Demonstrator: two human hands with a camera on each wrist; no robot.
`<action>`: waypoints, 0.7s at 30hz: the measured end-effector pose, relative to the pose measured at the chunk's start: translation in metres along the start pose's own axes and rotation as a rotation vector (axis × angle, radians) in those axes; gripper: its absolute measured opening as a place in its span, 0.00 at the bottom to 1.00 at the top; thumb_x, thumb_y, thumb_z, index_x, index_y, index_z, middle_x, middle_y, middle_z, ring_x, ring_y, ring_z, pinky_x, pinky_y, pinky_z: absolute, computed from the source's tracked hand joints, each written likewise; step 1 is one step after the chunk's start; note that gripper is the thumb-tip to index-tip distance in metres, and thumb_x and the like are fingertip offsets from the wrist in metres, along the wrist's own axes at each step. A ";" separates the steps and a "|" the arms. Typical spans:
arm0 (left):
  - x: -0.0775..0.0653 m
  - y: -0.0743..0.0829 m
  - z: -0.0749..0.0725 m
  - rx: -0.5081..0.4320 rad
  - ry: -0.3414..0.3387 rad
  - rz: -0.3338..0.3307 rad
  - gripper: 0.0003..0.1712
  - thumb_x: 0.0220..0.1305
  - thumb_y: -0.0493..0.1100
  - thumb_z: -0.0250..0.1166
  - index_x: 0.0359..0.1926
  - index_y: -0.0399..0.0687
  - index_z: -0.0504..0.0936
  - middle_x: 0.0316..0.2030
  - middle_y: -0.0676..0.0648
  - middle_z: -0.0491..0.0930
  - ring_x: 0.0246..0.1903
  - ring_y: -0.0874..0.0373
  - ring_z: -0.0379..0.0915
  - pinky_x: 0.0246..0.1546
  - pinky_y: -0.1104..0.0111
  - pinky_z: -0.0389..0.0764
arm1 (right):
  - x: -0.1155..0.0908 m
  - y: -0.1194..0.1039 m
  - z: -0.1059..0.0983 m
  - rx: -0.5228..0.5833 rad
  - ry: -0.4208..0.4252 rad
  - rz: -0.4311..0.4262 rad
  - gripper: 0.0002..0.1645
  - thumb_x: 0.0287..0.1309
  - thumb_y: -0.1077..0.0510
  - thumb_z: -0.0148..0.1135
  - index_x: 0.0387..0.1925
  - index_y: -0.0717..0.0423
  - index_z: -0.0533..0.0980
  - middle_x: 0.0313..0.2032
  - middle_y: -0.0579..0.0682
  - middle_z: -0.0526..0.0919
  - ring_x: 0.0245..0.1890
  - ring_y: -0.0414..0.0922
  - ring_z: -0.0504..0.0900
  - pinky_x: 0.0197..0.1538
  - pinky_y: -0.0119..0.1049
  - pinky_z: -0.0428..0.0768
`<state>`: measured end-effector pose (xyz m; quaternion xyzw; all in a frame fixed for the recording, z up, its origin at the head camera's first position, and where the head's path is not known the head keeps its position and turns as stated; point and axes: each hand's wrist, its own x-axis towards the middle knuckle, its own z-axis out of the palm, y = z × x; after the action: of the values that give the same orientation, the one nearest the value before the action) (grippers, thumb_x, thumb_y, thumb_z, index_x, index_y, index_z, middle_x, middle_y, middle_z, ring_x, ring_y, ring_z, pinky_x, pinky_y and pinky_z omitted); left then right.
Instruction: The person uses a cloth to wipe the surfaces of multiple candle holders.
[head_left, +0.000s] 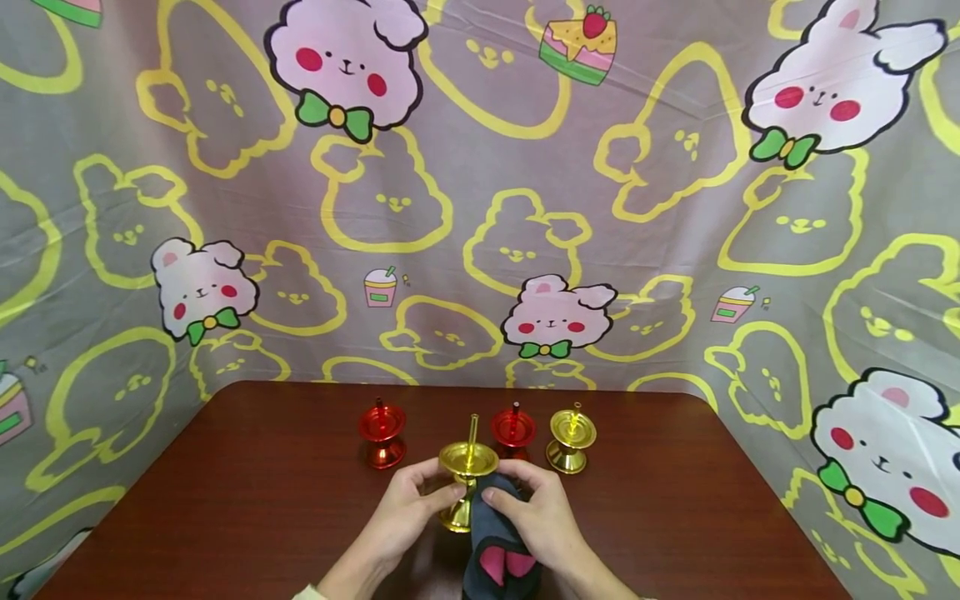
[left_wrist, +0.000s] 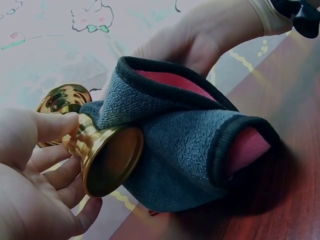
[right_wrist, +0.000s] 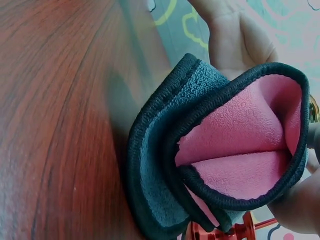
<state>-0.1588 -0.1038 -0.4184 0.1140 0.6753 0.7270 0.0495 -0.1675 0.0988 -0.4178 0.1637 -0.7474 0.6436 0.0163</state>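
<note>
My left hand [head_left: 405, 508] grips a shiny gold candle holder [head_left: 468, 460] by its narrow stem, with a thin spike rising from its dish. In the left wrist view, the holder's hollow flared base [left_wrist: 112, 160] faces the camera. A folded grey-blue cloth [head_left: 491, 508], pink inside with a dark stitched edge, is held by my right hand [head_left: 546, 510], thumb on top. That cloth lies against the right side of the stem, below the dish. Its pink inner folds [right_wrist: 235, 120] fill the right wrist view, and its loose end hangs down toward the table.
Beyond my hands, a red candle holder [head_left: 384, 450] stands on the left of the brown table [head_left: 247, 500]. A second red one [head_left: 513, 427] is partly hidden behind my right hand, with another gold one [head_left: 572, 432] beside it. A cartoon-printed curtain [head_left: 450, 275] surrounds the table.
</note>
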 end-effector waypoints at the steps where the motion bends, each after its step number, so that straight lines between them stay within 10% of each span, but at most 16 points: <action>1: 0.001 0.000 0.000 0.005 0.001 0.003 0.21 0.64 0.34 0.67 0.57 0.29 0.79 0.46 0.41 0.84 0.45 0.54 0.79 0.44 0.67 0.80 | 0.000 0.000 -0.001 0.004 0.005 -0.001 0.18 0.54 0.65 0.73 0.48 0.60 0.83 0.37 0.53 0.86 0.37 0.43 0.81 0.41 0.32 0.80; 21: 0.033 -0.026 -0.011 0.046 0.287 0.011 0.18 0.61 0.31 0.67 0.53 0.30 0.81 0.45 0.40 0.84 0.42 0.58 0.79 0.43 0.68 0.77 | -0.006 0.000 -0.012 -0.004 0.014 0.022 0.18 0.57 0.62 0.72 0.50 0.57 0.83 0.41 0.54 0.85 0.39 0.45 0.82 0.40 0.34 0.81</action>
<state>-0.1955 -0.1047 -0.4418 0.0138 0.6912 0.7205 -0.0541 -0.1638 0.1123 -0.4172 0.1511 -0.7503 0.6434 0.0148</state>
